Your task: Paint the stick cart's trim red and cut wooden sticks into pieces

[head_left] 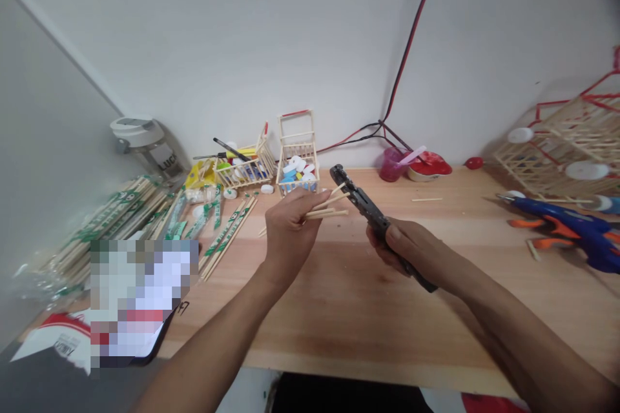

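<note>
L hand (289, 232) pinches a few thin pale wooden sticks (327, 210), tips just beside the black metal hand cutter (362, 201) gripped closed-fisted in R hand (407, 246); both held above the light pine workbench (339, 316); small wooden-stick cage w/ coloured bottle caps (296, 164) behind; blue-and-orange glue gun (557, 226) far R.

From my remote station: a pixelated block (143, 297) at 8 o'clock hides whatever lies there. The right hand's fingers (394, 235) cover part of a black hand tool (361, 197), its exact type beyond my telling; the left hand's fingers (290, 206) hide one end of the wooden sticks (329, 210). The right edge cuts off a blue glue gun (566, 229) at 3 o'clock. Pieces in a stick basket (296, 139) at 12 o'clock are too small to name.
</note>
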`<action>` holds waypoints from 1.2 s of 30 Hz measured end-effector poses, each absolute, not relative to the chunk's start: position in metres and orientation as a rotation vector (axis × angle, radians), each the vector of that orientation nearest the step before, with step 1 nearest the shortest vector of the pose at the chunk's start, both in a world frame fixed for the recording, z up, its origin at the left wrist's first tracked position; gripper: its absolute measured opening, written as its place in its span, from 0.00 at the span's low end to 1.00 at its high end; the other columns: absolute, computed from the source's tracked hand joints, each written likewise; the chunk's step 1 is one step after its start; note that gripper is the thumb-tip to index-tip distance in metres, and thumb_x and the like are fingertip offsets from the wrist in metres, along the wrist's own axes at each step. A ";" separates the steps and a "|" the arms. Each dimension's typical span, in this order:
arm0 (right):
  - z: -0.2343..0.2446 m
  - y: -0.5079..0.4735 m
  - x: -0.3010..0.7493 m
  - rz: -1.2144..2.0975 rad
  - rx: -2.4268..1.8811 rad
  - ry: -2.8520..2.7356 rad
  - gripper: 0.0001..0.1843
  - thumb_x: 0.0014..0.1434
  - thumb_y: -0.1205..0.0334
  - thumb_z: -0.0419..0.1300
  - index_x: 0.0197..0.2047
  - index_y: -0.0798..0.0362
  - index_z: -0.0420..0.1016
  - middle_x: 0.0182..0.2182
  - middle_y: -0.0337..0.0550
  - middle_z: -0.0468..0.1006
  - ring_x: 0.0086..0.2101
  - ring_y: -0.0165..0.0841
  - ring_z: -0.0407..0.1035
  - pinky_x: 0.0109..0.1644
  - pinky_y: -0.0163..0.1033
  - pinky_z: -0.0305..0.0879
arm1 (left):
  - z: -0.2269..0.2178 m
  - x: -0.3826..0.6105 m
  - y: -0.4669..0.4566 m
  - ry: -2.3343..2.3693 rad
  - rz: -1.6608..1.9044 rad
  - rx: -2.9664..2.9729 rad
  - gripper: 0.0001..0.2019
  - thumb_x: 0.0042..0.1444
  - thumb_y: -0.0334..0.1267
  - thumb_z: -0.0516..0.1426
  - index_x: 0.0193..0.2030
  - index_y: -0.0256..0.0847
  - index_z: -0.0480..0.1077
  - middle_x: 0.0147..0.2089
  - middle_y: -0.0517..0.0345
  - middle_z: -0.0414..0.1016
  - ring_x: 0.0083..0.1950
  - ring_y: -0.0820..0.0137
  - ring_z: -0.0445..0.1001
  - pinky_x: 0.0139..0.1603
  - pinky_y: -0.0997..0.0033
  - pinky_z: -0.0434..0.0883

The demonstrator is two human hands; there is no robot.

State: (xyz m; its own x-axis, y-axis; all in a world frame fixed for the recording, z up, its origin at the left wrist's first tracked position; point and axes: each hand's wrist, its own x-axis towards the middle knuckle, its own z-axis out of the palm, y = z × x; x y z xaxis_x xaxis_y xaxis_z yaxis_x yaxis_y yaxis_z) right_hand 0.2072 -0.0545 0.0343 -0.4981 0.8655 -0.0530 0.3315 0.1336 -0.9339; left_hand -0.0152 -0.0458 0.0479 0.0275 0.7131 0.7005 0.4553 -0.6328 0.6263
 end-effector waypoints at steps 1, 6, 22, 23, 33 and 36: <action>0.036 -0.056 0.206 1.330 -1.173 -1.908 0.27 0.61 0.36 0.45 0.32 0.53 0.65 0.19 0.35 0.62 0.18 0.26 0.53 0.20 0.34 0.48 | 0.048 -0.015 -0.046 1.207 1.652 2.069 0.08 0.55 0.28 0.58 0.36 0.41 0.79 0.29 0.59 0.74 0.30 0.75 0.68 0.33 0.76 0.64; 0.040 -0.061 0.198 1.126 -1.308 -1.962 0.25 0.62 0.39 0.45 0.27 0.52 0.61 0.17 0.35 0.62 0.18 0.26 0.53 0.21 0.34 0.47 | 0.047 -0.015 -0.045 1.204 1.647 2.014 0.07 0.55 0.30 0.58 0.35 0.41 0.79 0.29 0.59 0.73 0.30 0.74 0.67 0.33 0.74 0.63; 0.042 -0.053 0.276 0.242 -2.343 -1.828 0.35 0.49 0.27 0.48 0.35 0.52 0.72 0.28 0.55 0.76 0.30 0.51 0.71 0.28 0.47 0.61 | 0.032 -0.014 -0.031 0.594 0.989 0.981 0.14 0.50 0.40 0.62 0.39 0.37 0.63 0.28 0.64 0.61 0.26 0.80 0.60 0.27 0.79 0.57; 0.036 -0.056 0.281 0.189 -2.325 -1.839 0.35 0.49 0.27 0.50 0.36 0.52 0.73 0.28 0.57 0.76 0.29 0.51 0.71 0.28 0.48 0.61 | 0.032 -0.014 -0.032 0.582 0.987 0.991 0.13 0.51 0.40 0.61 0.38 0.38 0.62 0.29 0.64 0.62 0.26 0.80 0.61 0.28 0.78 0.58; -0.012 -0.067 0.300 -0.462 -2.081 -2.043 0.43 0.49 0.30 0.53 0.54 0.58 0.70 0.46 0.69 0.74 0.42 0.65 0.67 0.39 0.59 0.60 | 0.025 -0.008 -0.031 0.609 1.033 0.999 0.11 0.54 0.40 0.57 0.39 0.38 0.61 0.23 0.68 0.57 0.20 0.81 0.52 0.22 0.80 0.48; -0.001 -0.071 0.288 -0.517 -1.948 -2.011 0.39 0.52 0.34 0.55 0.54 0.58 0.69 0.54 0.71 0.68 0.50 0.66 0.63 0.44 0.60 0.58 | 0.025 -0.009 -0.028 0.576 1.101 0.981 0.10 0.55 0.40 0.57 0.38 0.38 0.62 0.22 0.67 0.57 0.21 0.81 0.52 0.22 0.79 0.48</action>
